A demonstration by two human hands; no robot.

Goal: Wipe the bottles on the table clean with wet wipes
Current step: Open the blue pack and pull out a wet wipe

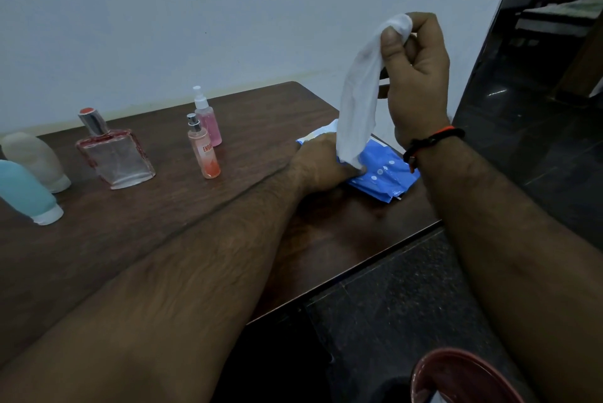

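Wet wipe point(359, 99): white, hanging in a long drawn-out strip above the right end of the desk point(163, 223). Its top end is being pinched between the thumb and curled fingers point(421, 24) of the right hand point(416, 76), which is raised well above the desk surface. Its bottom end is reaching down to the blue wipes pack point(381, 174), where it is meeting the left hand point(321, 164); whether the strip is fully free of the pack cannot be told.

Left hand: lying on the near-left part of the pack and pressing it against the desk, fingers curled over the pack's top beside the wipe's lower end. The pack is lying flat near the desk's right edge.

Right wrist: wearing a dark and orange band point(430, 141).

Bottles, all standing apart from both hands on the left half of the desk: an orange spray bottle point(204, 149) upright, closest to the left hand; a pink spray bottle point(207, 118) just behind it; a square clear perfume bottle point(114, 154) with a silver cap further left; a beige squeeze bottle point(36, 161) and a teal squeeze bottle point(27, 195) at the far left, both resting cap-down and leaning.

A reddish round rim point(456, 376) is showing at the bottom right, below desk level
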